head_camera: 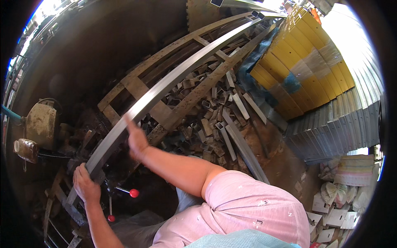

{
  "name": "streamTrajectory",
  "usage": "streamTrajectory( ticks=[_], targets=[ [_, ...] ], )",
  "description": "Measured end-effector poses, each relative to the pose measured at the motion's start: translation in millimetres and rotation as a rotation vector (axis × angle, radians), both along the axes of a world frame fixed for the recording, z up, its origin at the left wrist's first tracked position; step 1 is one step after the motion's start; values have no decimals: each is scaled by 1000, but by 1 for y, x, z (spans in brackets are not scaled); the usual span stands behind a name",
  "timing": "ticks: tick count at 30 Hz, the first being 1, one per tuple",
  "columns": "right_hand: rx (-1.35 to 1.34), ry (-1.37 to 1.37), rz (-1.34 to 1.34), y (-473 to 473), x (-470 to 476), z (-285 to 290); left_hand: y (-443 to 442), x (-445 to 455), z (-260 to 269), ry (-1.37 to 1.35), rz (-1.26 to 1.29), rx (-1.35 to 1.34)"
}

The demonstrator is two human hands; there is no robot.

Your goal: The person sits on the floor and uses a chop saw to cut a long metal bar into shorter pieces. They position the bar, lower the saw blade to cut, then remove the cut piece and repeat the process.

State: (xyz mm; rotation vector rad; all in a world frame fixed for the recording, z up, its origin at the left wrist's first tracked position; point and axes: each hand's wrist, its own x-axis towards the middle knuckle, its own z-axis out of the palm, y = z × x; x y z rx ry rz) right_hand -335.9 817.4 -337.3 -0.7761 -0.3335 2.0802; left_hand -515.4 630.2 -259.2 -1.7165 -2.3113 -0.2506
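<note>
A long square metal tube [173, 74] runs from the upper right down to the lower left, over a metal frame. My left hand [86, 183] grips the tube near its lower end, with the fingers over its upper edge. Farther up, my right hand [136, 138] is blurred, with its fingers at the tube's side; whether they close on it cannot be told. Below the tube, two levers with red ball knobs [134, 193] stick out of a machine. A dirty machine housing [42, 124] with a teal hose stands at the left.
Under the rusty steel support frame [198, 91] lies a heap of tube offcuts [211, 124]. Longer tubes [245, 148] lean beside it. Stacked yellow metal panels [304, 68] and grey panels [335, 117] stand at the right. White sacks [338, 192] and flat pieces lie at the lower right.
</note>
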Motion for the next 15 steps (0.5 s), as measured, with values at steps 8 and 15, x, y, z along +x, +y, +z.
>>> streamTrajectory(
  ticks=[8,15],
  targets=[
    [-28,473,-375,93,80,30,-60,-45,-2,7,26,-16],
    [82,545,-277,95,85,40,-105,-108,4,-10,41,-2]
  ],
)
